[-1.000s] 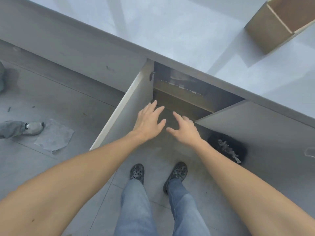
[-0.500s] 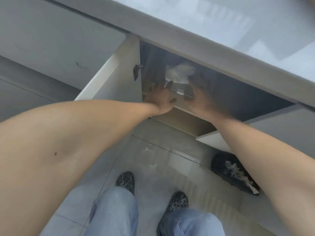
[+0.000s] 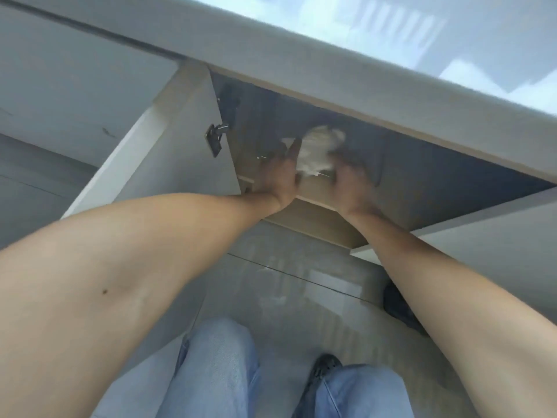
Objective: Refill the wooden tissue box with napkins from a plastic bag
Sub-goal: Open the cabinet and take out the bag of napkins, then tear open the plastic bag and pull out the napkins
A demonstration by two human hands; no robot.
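Observation:
A pale, crinkled plastic bag of napkins (image 3: 318,152) lies on a shelf inside the open cabinet under the counter. My left hand (image 3: 278,173) presses against the bag's left side and my right hand (image 3: 351,181) against its right side, so both hands hold it between them. The image is blurred around the hands, and the fingertips are partly hidden in the dark cabinet. The wooden tissue box is out of view.
The grey countertop edge (image 3: 331,64) runs diagonally overhead. An open cabinet door (image 3: 168,152) with a metal hinge (image 3: 215,138) stands at the left, a second door (image 3: 482,245) at the right. A dark object (image 3: 401,309) lies on the tiled floor by my feet.
Both hands reached from in front of the cabinet into it and closed around the bag. The view tilted down, and the wooden box on the counter left the frame.

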